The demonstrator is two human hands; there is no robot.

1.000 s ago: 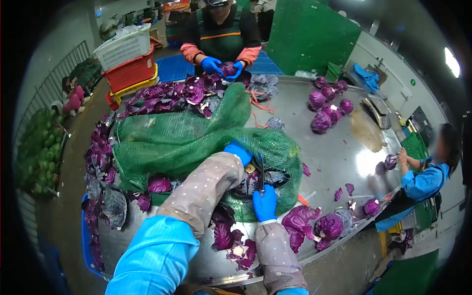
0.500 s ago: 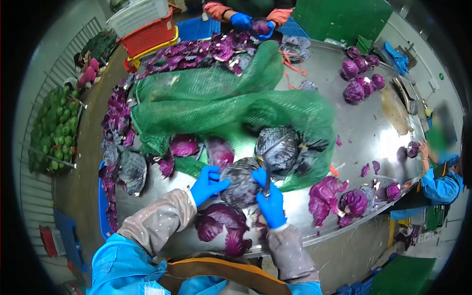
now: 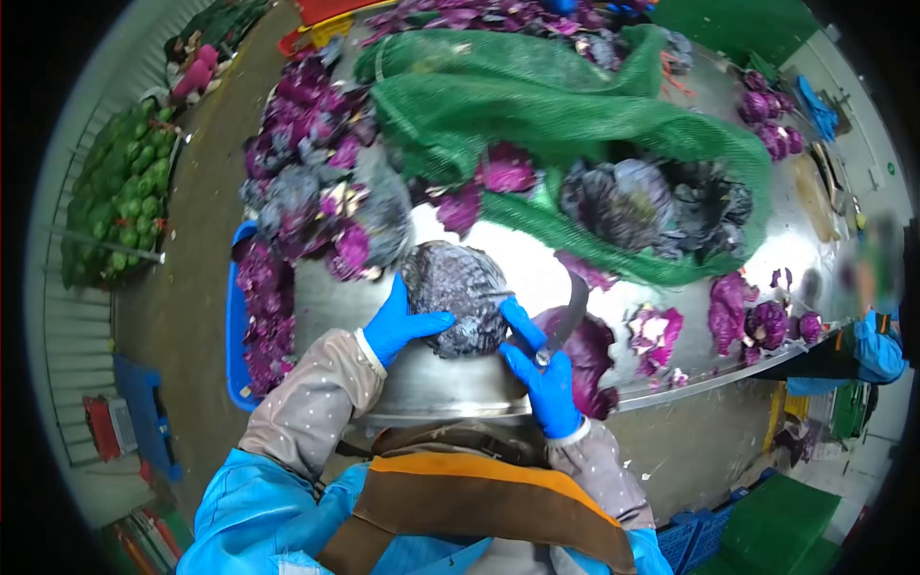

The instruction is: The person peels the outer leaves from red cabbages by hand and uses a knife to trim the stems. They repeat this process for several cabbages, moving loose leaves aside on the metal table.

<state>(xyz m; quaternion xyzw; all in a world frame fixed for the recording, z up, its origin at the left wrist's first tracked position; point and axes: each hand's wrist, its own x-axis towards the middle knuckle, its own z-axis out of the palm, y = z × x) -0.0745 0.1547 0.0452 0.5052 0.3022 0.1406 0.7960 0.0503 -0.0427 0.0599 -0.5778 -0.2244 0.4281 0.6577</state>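
A red cabbage (image 3: 458,297) with dark, veined outer leaves rests at the near edge of the metal table. My left hand (image 3: 401,324), in a blue glove, grips its left side, with the thumb across the front. In my right hand (image 3: 548,376), also gloved, is a knife (image 3: 573,311) whose dark, curved blade points up and away from the cabbage. The fingertips of that hand touch the cabbage's right side. Beside the knife lie loose purple leaves (image 3: 591,359). Farther back, dark cabbages (image 3: 628,203) sit at the mouth of a green mesh sack (image 3: 575,105).
Trimmed leaves (image 3: 307,182) are heaped on the left, above a blue bin (image 3: 236,331) holding more. Peeled cabbages (image 3: 767,105) stand at the far right. A co-worker's blue sleeve (image 3: 877,347) shows at the right edge. Netted green cabbages (image 3: 125,196) are beyond the table.
My view has shifted down and left. Both hands and the cabbage have moved away from the sack, toward the table's left part. The knife has swung from upright beside the cabbage to angled right.
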